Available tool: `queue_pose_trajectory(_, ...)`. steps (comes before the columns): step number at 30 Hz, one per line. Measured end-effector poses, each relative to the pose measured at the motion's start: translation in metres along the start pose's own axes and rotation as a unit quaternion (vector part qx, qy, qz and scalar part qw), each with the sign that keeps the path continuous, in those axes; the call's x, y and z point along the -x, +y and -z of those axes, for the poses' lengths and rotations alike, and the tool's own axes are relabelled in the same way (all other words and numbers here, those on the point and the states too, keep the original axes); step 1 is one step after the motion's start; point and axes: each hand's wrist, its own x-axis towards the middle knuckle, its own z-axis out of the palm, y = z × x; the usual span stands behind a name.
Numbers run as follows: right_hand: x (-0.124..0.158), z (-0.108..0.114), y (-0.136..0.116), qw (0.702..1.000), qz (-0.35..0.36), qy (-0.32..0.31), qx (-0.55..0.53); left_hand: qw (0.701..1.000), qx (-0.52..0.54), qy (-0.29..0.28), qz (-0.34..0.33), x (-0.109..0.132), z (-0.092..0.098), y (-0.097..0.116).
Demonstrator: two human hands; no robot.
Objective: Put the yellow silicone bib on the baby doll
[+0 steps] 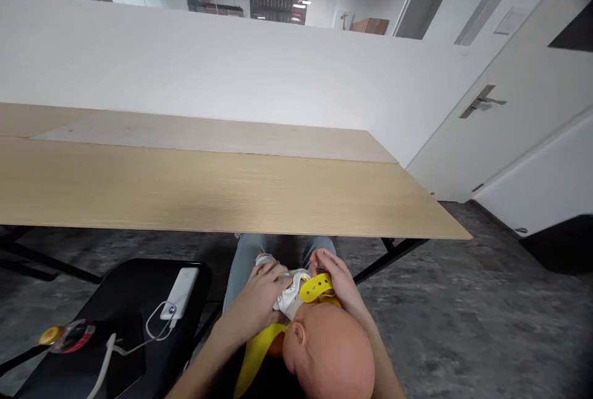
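A bald baby doll (331,346) lies across my lap, its head toward me. White clothing (291,297) covers part of its body. A yellow strap (315,288) with a row of holes lies at its neck and chest, and a wider yellow band (256,356) runs beneath it on the left. My left hand (262,294) rests on the doll's left-hand side, fingers curled over the white clothing. On the other side, my right hand (341,280) is closed around the doll's side beside the strap; its fingertips are partly hidden.
A wooden table (231,195) stands in front of my knees. To the left, a black seat (134,300) carries a white power bank (180,293) with a cable and a yellow-capped round item (65,334). A white door (509,96) is at the right.
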Motion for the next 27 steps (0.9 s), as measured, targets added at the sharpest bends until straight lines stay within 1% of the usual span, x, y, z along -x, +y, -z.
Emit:
queue_pose_trajectory(2,0.000,0.000,0.000,1.000,0.008,0.005,0.009,0.999,0.024,-0.013,-0.016,-0.003,-0.001,-0.004)
queue_pose_trajectory(6,0.002,0.003,-0.002,0.998,0.035,0.042,0.018,0.996,0.084,0.006,-0.009,-0.008,0.004,-0.010)
queue_pose_trajectory(9,0.009,0.008,-0.012,0.996,0.045,0.063,0.032,0.985,0.172,-0.001,-0.009,-0.008,0.012,-0.015)
queue_pose_trajectory(11,0.016,0.014,-0.022,0.994,0.052,0.066,0.075,0.971,0.238,-0.005,0.005,-0.006,0.015,-0.019)
queue_pose_trajectory(14,0.027,0.023,-0.035,0.977,0.061,0.049,0.196,0.944,0.328,0.009,0.042,-0.004,0.016,-0.026)
queue_pose_trajectory(16,0.034,0.027,-0.039,0.953,0.072,0.020,0.295,0.921,0.384,0.022,0.060,-0.003,0.017,-0.028)
queue_pose_trajectory(18,0.037,0.029,-0.037,0.926,0.097,-0.009,0.365,0.898,0.431,0.038,0.072,-0.003,0.018,-0.027)
queue_pose_trajectory(20,0.037,0.029,-0.031,0.913,0.115,-0.035,0.390,0.877,0.471,0.059,0.075,-0.004,0.019,-0.023)
queue_pose_trajectory(23,0.030,0.023,-0.018,0.907,0.113,-0.076,0.400,0.839,0.531,0.084,0.086,-0.005,0.021,-0.018)
queue_pose_trajectory(25,0.023,0.016,-0.012,0.898,0.115,-0.063,0.420,0.813,0.564,0.095,0.108,-0.005,0.022,-0.016)
queue_pose_trajectory(27,0.019,0.007,-0.012,0.882,0.124,-0.013,0.455,0.797,0.581,0.107,0.129,-0.005,0.025,-0.015)
